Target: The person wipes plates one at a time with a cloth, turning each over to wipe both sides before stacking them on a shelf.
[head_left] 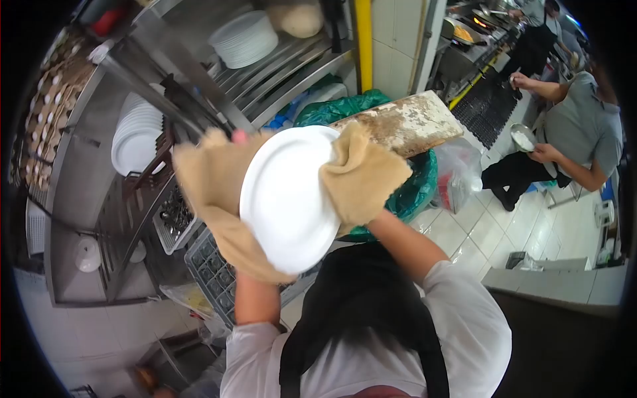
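Note:
A white oval plate point(292, 199) is held up in front of me, its inner face toward the camera. A tan cloth point(215, 192) drapes around its left side, and another fold of tan cloth point(365, 176) wraps the right rim. My left forearm point(257, 302) goes up behind the cloth, which hides that hand. From the other side my right forearm point(405, 245) reaches to the fold at the rim, with its fingers covered. Both hands grip the plate through the cloth.
White plates point(136, 142) stand in a rack at left; another stack point(244, 38) sits on the metal shelf. A cutlery basket point(174, 222) and grey glass rack point(215, 275) are below. A worn board point(411, 123) lies over a green-lined bin point(424, 179). A person point(577, 126) holds a bowl at right.

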`<state>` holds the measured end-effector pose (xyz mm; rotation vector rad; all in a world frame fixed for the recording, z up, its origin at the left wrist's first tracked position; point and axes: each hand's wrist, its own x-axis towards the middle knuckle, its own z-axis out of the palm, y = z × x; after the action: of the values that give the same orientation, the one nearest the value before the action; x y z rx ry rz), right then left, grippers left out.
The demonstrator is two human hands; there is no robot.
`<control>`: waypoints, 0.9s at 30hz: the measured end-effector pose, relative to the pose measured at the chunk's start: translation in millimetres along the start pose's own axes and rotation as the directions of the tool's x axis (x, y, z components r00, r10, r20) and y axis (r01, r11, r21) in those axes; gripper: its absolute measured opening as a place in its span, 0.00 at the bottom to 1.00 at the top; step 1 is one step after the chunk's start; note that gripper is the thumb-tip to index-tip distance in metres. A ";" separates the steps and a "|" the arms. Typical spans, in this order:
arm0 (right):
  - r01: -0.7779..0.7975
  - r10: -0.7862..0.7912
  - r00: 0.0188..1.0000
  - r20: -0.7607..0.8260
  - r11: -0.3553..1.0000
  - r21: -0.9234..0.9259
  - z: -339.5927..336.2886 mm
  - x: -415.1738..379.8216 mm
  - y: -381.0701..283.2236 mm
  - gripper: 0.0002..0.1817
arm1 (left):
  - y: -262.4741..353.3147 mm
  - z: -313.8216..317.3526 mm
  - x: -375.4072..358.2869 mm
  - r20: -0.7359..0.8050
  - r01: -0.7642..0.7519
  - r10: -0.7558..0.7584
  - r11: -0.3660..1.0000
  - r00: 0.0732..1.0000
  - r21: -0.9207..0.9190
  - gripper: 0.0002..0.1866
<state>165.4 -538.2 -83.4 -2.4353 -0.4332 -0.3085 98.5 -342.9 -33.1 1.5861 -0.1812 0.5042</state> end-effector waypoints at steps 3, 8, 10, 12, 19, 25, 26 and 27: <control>0.055 -0.055 0.998 0.002 0.998 0.043 14.0 -6.4 -21.0 0.31 | -69.1 28.5 -18.9 0.048 -0.018 0.001 0.936 0.999 0.351 0.23; 0.286 -0.295 0.951 0.092 0.954 0.094 -8.3 4.1 -6.4 0.30 | -13.1 72.5 -54.2 0.175 -0.242 0.193 0.912 0.965 0.331 0.22; 0.260 -0.271 0.958 0.089 0.958 0.120 9.4 -12.3 -20.8 0.29 | -15.6 73.4 -10.0 0.199 -0.276 0.221 0.907 0.955 0.319 0.22; 0.319 -0.328 0.944 0.030 0.935 0.156 12.4 -9.9 -16.0 0.29 | -61.9 64.7 -0.1 0.170 -0.155 0.102 0.932 0.980 0.329 0.21; 0.045 0.106 0.929 0.355 0.919 -0.392 -76.2 -14.0 -5.3 0.21 | -61.4 -2.6 -77.6 -0.324 0.489 -0.478 0.871 0.817 -0.053 0.19; -0.415 0.388 0.895 0.219 0.905 0.092 12.4 -55.2 5.9 0.40 | -53.1 20.2 7.9 -0.255 -0.006 0.289 0.671 0.923 0.741 0.19; -0.157 0.142 0.970 0.196 0.986 0.064 15.4 -56.7 15.7 0.40 | -45.8 44.6 16.4 -0.223 -0.064 0.352 0.647 0.909 0.760 0.22; 0.111 -0.114 0.981 0.160 0.993 0.024 18.4 -58.5 25.6 0.40 | -47.1 56.9 11.7 -0.012 -0.181 0.331 0.545 0.944 0.819 0.27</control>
<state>123.5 -559.0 -130.6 -2.4350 -0.6436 -0.1557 140.1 -392.1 -71.0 2.4336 -0.0447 1.0619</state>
